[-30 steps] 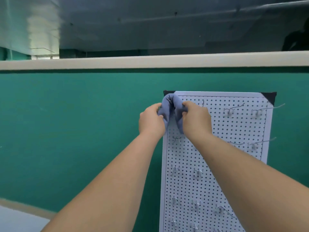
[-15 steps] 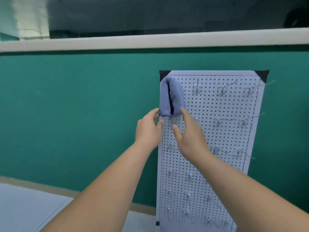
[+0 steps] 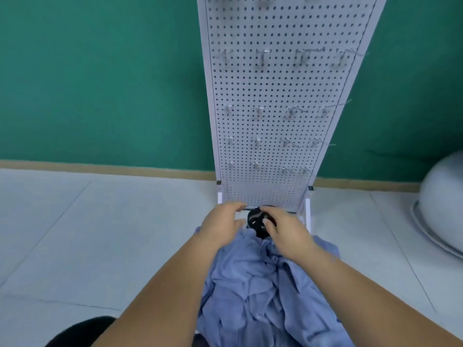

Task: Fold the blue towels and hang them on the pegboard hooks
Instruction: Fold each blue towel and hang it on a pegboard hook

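Note:
A crumpled pile of blue towels [image 3: 265,291] lies on the floor in front of the white pegboard [image 3: 278,91], which stands against the green wall. Rows of bare metal hooks [image 3: 260,111] stick out of the board. My left hand [image 3: 221,226] hovers over the pile's far edge, near the board's foot, fingers loosely curved and holding nothing. My right hand [image 3: 285,234] sits beside it, its fingers reaching over a black round object [image 3: 258,222] at the board's base. The board's top is out of view.
Pale floor tiles [image 3: 100,234] spread to the left and right of the pile. A grey rounded tub [image 3: 441,204] lies at the right by the wall. Something dark [image 3: 82,331] shows at the bottom left edge.
Both hands let go of the folded towel hung on the top left hook and dropped to the pile on the floor. My view tilted down, so the hung towel is out of frame.

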`<state>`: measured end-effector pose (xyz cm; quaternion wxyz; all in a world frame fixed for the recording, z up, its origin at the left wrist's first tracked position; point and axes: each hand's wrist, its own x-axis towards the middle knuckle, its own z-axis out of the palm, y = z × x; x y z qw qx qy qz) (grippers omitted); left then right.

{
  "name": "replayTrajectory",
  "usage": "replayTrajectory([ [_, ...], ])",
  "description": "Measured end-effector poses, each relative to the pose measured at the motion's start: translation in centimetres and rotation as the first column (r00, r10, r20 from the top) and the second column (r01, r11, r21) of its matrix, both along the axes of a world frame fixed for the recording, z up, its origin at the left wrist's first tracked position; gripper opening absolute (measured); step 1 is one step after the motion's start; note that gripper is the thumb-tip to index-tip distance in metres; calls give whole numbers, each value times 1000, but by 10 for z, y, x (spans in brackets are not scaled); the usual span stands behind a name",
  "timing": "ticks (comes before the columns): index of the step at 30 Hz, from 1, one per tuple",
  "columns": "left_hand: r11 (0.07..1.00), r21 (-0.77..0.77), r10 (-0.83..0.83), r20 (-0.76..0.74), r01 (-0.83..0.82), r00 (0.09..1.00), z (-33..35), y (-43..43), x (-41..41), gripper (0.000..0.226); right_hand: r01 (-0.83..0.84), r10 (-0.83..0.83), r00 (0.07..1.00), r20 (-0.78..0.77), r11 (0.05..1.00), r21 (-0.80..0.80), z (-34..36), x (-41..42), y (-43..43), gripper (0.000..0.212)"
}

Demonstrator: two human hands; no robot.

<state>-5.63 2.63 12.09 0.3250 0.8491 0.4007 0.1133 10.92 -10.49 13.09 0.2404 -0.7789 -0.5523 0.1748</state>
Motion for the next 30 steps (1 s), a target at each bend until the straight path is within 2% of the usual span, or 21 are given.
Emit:
replayTrajectory([
  [3, 991, -107, -98, -189, 79, 977, -50, -20, -6, 52, -48, 51, 999, 8, 983, -179, -59, 4, -29, 42],
  [8, 976, -211, -138, -395, 56, 908, -130, -58, -27, 61, -126, 140, 990, 0, 887, -444, -123, 0, -62, 56],
  [12, 955, -288, -217, -523, 68, 824, -163, -69, -34, 70, -136, 141, 990, -25, 867, -479, -141, -6, -73, 59],
  [14, 961, -263, -222, -542, 87, 811, -169, -68, -31, 67, -139, 132, 990, -48, 874, -466, -144, -7, -75, 60],
  [18, 979, -199, -59, -465, -40, 883, -168, -60, -32, 39, -126, 103, 992, -76, 884, -451, -143, -4, -73, 59],
  [22, 970, -216, 51, -249, -107, 967, -149, -56, -35, 15, -105, 71, 993, -93, 884, -456, -130, -4, -67, 59],
  [26, 982, -176, 63, -51, -71, 997, -101, -52, -19, 14, -63, 20, 993, -117, 923, -379, -111, -3, -56, 73],
  [30, 990, -141, -9, 146, 29, 989, -19, -45, 9, 24, 0, -45, 972, -229, 981, -196, -73, 7, -42, 83],
])
